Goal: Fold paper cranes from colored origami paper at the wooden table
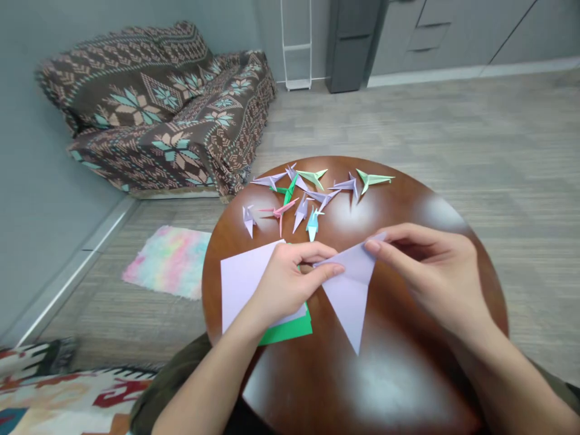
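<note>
A partly folded sheet of lavender origami paper (351,290) is held up over the round table, one long point hanging down toward me. My left hand (296,275) pinches its left corner between thumb and fingers. At the upper right corner, my right hand (428,263) grips it the same way, thumb in front. Beneath my left wrist lies a stack of square paper, a lavender sheet (247,272) on top and a green sheet (290,331) showing below. My left hand hides part of that stack.
Several folded paper cranes in lavender, green, pink and blue, among them a pink crane (280,212) and a blue crane (313,222), stand toward the far side of the brown table (408,193). Beyond are a covered sofa (181,121) and a pastel rug (170,263).
</note>
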